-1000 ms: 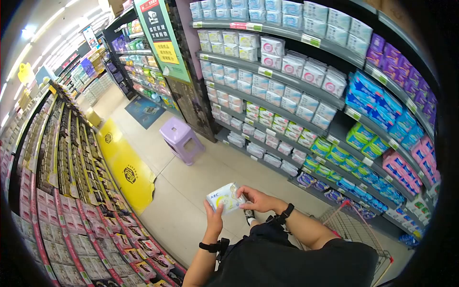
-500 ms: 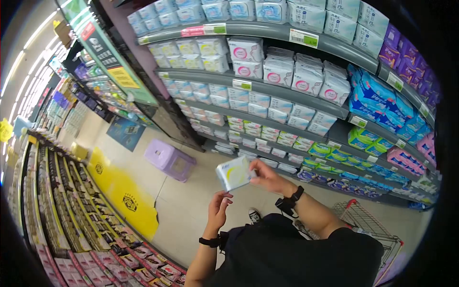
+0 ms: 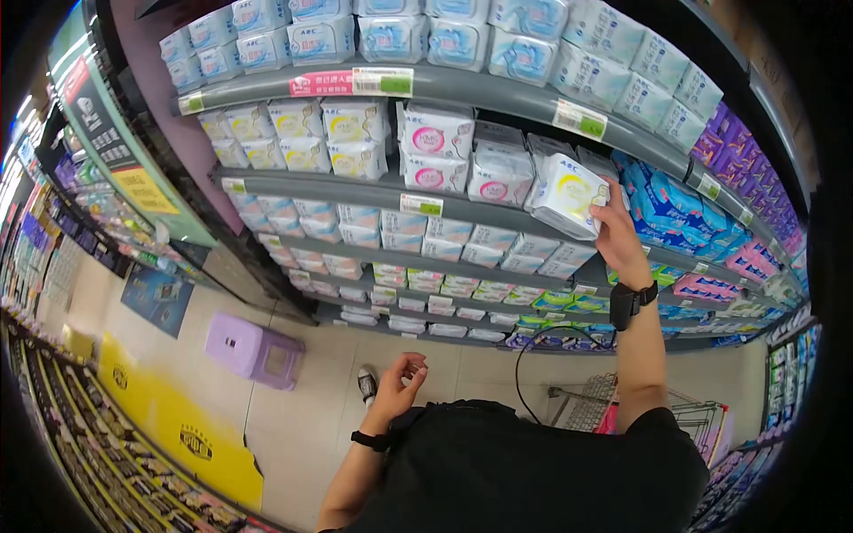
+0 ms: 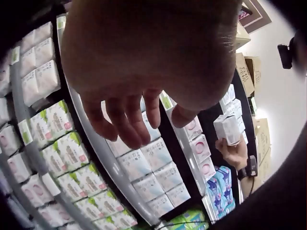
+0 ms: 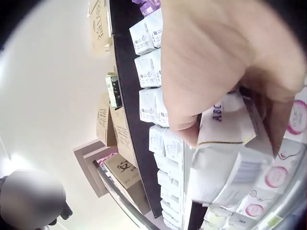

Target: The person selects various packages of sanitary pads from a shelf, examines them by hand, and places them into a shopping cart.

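Observation:
My right hand grips a white sanitary pad pack with a yellow design and "ABC" lettering by its right side. The pack is tilted and overlaps the front of the second shelf, just right of the pink-marked pad packs. In the right wrist view, fingers and thumb hold the pack from opposite sides. Low in front of the body, my left hand hangs with loosely bent fingers and holds nothing. The left wrist view shows its fingers apart from the shelved packs behind them.
Similar yellow-marked packs stand farther left on that shelf. Blue packs lie right of the held one. A shopping cart stands at lower right, a purple stool at left on the floor. Another product shelf lines the left side.
The left hand has let go of the pack. My right hand has carried it up and right to the shelf, its yellow-design face showing. The view has shifted toward the shelves.

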